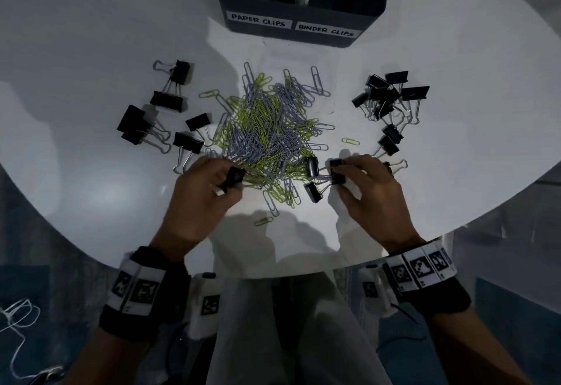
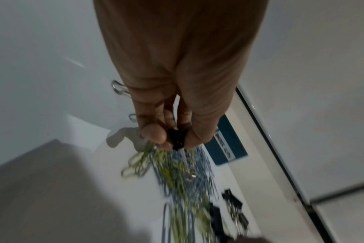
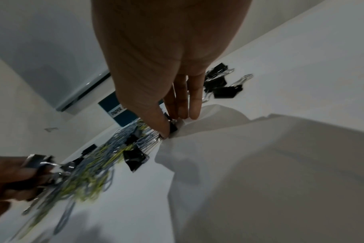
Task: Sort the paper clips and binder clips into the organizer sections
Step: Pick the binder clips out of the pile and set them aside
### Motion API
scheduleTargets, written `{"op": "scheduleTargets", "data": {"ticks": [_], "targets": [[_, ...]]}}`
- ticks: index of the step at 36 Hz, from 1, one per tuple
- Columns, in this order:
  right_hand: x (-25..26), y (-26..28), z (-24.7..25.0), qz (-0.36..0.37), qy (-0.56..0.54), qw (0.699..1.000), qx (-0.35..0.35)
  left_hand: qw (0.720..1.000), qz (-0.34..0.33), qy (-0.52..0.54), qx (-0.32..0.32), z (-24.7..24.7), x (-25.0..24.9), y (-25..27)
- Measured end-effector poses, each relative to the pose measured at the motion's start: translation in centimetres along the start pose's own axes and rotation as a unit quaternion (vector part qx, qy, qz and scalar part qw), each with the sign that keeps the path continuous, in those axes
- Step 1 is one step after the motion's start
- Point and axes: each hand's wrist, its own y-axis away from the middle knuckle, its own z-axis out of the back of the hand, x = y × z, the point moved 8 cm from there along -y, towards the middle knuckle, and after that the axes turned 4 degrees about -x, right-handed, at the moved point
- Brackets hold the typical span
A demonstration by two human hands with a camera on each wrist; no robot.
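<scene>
Your left fingers [image 2: 154, 133] are clamped on a black binder clip [image 1: 233, 176], thumb on one side and fingertips on the other; in the left wrist view its wire handles trail away from the fingers over the paper clips [image 1: 267, 123]. Your right fingers [image 3: 194, 105] are pinching another binder clip at the near right edge of the pile, thumb pressed against its black body, the other fingers fairly straight beside it. What the next move turns on: the organizer [image 1: 291, 25] lies straight ahead at the far side of the surface [image 1: 91, 96], beyond the whole heap, and its right-hand section is the one labelled for binder clips. Your right hand [image 1: 373, 193] looks nearer that section; your left hand [image 1: 200, 199] would have to cross over the pile to reach it. Both hands sit low at the near edge of the heap, palms down, wrists angled inward toward each other. More binder clips lie in loose groups left and right of the heap, with two or three lying just beside your right fingers. Lifting a clip clear could drag tangled paper clips along.
</scene>
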Motion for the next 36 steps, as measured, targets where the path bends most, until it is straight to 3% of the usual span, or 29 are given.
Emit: {"op": "scheduleTargets", "data": {"ticks": [3,9,15,20,26,31,36], "targets": [[-1.4,0.3,0.7,-0.021,0.004,1.000,-0.011,0.996,0.044,0.077,-0.005,2.0,0.9,-0.1],[-3.6,0.2,2.2,-0.060,0.028,0.996,-0.056,0.985,0.053,0.093,-0.132,8.2,4.4,-0.8],[-1.4,-0.4,2.2,-0.038,0.003,0.997,-0.068,0.983,0.027,-0.024,-0.180,10.7,5.7,-0.8],[-2.2,-0.1,1.9,-0.090,-0.034,0.992,-0.078,0.971,-0.012,-0.131,-0.198,10.6,4.9,-0.9],[-2.3,1.0,2.8,-0.118,-0.047,0.986,-0.104,0.966,0.017,-0.147,-0.210,10.4,5.0,-1.0],[-1.8,1.7,2.6,-0.132,-0.047,0.986,-0.087,0.942,-0.026,-0.221,-0.252,9.1,0.8,0.0],[-1.5,2.4,1.1,-0.178,-0.040,0.982,-0.050,0.931,-0.213,-0.268,-0.130,1.3,-6.6,0.1]]}}
